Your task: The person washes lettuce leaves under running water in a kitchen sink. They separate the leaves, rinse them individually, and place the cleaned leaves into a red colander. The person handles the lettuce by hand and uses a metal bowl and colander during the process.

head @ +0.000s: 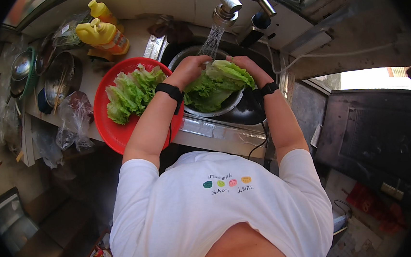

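Water streams from the faucet (225,7) into a metal basin (222,112) set in the dark sink (249,116). Above the basin, my right hand (246,67) grips a pale green lettuce leaf (230,70) by its right side. My left hand (190,70) is closed around the leaf's other end, close to the water; its fingertips are partly hidden. More lettuce (206,95) lies in the basin under the held leaf. To the left, a red plastic colander (110,136) holds a row of lettuce leaves (134,92), with my left forearm crossing over its right side.
Two yellow bottles (102,37) stand on the counter behind the colander. Farther left are a metal pan (69,74) with chopsticks, a green basket (31,75) with metal bowls, and clear plastic bags (72,121). A thin hose (315,55) runs along the right wall.
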### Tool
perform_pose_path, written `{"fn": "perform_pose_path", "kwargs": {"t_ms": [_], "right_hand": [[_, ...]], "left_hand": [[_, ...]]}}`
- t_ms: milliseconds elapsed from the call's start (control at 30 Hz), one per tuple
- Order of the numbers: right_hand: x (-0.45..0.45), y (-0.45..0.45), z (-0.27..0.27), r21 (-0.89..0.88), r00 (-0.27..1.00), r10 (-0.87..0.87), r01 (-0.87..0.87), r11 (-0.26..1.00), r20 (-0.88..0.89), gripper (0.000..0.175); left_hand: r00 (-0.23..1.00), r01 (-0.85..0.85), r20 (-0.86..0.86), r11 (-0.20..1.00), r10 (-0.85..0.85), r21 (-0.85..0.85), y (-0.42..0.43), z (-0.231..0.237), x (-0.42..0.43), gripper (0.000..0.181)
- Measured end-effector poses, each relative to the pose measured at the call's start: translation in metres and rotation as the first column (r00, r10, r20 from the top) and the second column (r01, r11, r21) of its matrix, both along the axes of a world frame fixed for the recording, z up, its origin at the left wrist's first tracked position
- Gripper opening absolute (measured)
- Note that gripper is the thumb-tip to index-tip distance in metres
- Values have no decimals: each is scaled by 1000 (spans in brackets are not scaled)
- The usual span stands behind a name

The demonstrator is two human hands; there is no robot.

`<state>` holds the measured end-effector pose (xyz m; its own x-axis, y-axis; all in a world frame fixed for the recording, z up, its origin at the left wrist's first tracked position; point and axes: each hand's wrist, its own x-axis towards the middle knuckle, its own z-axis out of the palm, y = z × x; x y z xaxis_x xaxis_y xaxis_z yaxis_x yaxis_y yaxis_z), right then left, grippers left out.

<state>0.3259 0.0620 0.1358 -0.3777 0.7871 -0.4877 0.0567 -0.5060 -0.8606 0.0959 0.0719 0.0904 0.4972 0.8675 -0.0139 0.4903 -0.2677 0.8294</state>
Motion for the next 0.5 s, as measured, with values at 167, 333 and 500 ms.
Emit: {"fn": "perform_pose_path", "kwargs": {"t_ms": [167,333,500], "right_hand": [[1,11,-24,158,974,-165,189,969,-158,38],[-17,12,-20,376,996,-68,41,926,59,29],[-24,2,1,296,984,-165,137,945,71,29]], "left_hand": [[715,-124,545,846,438,-518,20,-11,20,21],[681,-19,592,819,431,-574,9,32,32,32],[611,12,642,805,464,-593,13,26,21,34]]}}
